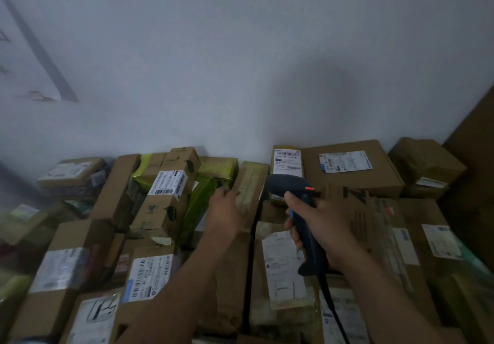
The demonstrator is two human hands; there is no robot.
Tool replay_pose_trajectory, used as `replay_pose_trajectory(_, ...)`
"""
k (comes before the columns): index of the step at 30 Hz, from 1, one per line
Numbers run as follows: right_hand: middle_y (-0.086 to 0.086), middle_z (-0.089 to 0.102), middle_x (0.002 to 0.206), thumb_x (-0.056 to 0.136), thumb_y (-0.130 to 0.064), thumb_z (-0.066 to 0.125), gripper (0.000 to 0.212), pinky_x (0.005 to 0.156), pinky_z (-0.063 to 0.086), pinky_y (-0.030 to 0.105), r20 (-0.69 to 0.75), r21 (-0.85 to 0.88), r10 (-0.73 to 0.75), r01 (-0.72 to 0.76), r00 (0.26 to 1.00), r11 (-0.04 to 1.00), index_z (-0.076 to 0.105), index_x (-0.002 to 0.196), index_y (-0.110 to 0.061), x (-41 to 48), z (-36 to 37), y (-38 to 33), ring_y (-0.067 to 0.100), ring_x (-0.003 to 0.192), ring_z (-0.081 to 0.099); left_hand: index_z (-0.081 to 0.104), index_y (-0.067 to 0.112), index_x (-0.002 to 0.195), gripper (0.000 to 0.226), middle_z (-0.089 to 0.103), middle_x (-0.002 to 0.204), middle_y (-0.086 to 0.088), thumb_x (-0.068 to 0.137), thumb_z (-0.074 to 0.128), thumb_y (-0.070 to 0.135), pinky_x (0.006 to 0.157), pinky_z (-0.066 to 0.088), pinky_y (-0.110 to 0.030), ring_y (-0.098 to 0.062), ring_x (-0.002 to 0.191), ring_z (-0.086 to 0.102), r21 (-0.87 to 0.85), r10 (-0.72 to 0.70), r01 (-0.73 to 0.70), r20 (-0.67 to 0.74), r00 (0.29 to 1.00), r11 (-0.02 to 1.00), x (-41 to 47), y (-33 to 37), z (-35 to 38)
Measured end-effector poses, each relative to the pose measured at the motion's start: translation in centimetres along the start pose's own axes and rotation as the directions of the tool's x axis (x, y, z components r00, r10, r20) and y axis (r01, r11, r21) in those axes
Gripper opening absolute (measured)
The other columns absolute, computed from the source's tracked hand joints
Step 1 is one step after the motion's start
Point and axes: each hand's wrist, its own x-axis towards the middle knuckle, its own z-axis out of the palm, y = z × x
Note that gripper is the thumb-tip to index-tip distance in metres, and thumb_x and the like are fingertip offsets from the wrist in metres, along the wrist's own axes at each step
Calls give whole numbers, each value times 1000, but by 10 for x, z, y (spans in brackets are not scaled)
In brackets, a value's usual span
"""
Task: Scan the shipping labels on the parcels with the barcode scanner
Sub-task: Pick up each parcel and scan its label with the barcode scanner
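Observation:
My right hand (318, 226) grips the handle of a dark barcode scanner (291, 191) with an orange button on top; its cord runs down toward me. The scanner's head points at a small upright parcel with a white barcode label (288, 160) against the wall. My left hand (227, 210) holds the left side of a narrow taped cardboard parcel (250, 191) standing on edge just left of the scanner. Many brown cardboard parcels with white shipping labels lie packed together below and around both hands.
A white wall rises behind the pile. A large flat box (350, 167) with a label lies at the back right, and a tall brown surface (475, 156) stands at the far right. Green-wrapped parcels (203, 196) sit left of centre. A labelled box (168, 183) lies tilted nearby.

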Motion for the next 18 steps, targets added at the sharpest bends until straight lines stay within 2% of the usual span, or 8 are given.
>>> replay_pose_trajectory(3, 8, 65, 63, 88, -36, 70, 33, 43, 48, 27, 10, 17, 2, -2, 1000, 1000, 65, 84, -4, -6, 10, 2, 18, 47, 57, 62, 14, 130, 41, 52, 138, -6, 90, 65, 21, 107, 40, -37, -22, 129, 44, -32, 50, -65, -347, 936, 997, -29, -13, -35)
replay_pose_trajectory(5, 9, 64, 63, 89, -32, 69, 29, 44, 48, 28, 31, 41, 10, -11, 999, 999, 64, 84, -4, -9, 19, 6, 20, 48, 57, 62, 14, 129, 43, 53, 135, -10, 87, 68, 20, 104, 40, -40, -26, 128, 43, 8, 6, -3, -464, 886, 1000, -42, -29, -58)
replay_pose_trajectory(7, 10, 64, 63, 91, -29, 68, 26, 44, 48, 29, 63, 41, 15, -17, 998, 999, 64, 84, -4, -11, 28, 10, 20, 48, 57, 54, 13, 135, 55, 49, 138, -17, 84, 70, 27, 107, 36, -46, -33, 131, 39, 69, -136, 185, -444, 886, 980, -45, -44, -77)
replay_pose_trajectory(9, 11, 65, 64, 92, -28, 67, 25, 44, 48, 29, 75, 21, 24, -26, 997, 999, 64, 81, -5, -12, 37, 14, 21, 47, 57, 42, 14, 143, 69, 37, 146, -24, 84, 69, 38, 114, 23, -53, -40, 138, 29, 137, -313, 370, -318, 895, 919, -47, -59, -88)
replay_pose_trajectory(11, 13, 65, 64, 91, -27, 68, 24, 45, 48, 31, 73, 12, 47, -48, 996, 999, 64, 80, -5, -11, 45, 16, 22, 47, 57, 32, 17, 145, 73, 31, 148, -27, 86, 66, 43, 115, 19, -55, -43, 139, 25, 108, -438, 460, -177, 881, 881, -47, -71, -92)
replay_pose_trajectory(13, 14, 65, 65, 91, -26, 68, 24, 46, 47, 32, 81, 2, 62, -63, 995, 998, 64, 81, -4, -10, 51, 17, 24, 46, 56, 28, 16, 147, 71, 38, 141, -26, 89, 62, 39, 112, 29, -50, -43, 131, 33, 35, -458, 464, -103, 883, 885, -45, -82, -91)
replay_pose_trajectory(14, 14, 65, 65, 92, -26, 67, 24, 46, 47, 32, 79, -7, 64, -64, 995, 998, 63, 82, -4, -10, 52, 18, 23, 46, 56, 26, 15, 148, 71, 41, 138, -26, 90, 60, 36, 109, 30, -47, -42, 127, 36, 20, -431, 435, -108, 896, 900, -45, -84, -89)
replay_pose_trajectory(18, 12, 65, 63, 92, -25, 67, 23, 44, 48, 30, 24, -6, 54, -54, 998, 999, 64, 89, -2, -9, 50, 18, 21, 46, 57, 25, 14, 149, 70, 44, 132, -24, 92, 58, 34, 104, 31, -44, -37, 121, 40, -41, -287, 286, -243, 927, 957, -43, -71, -76)
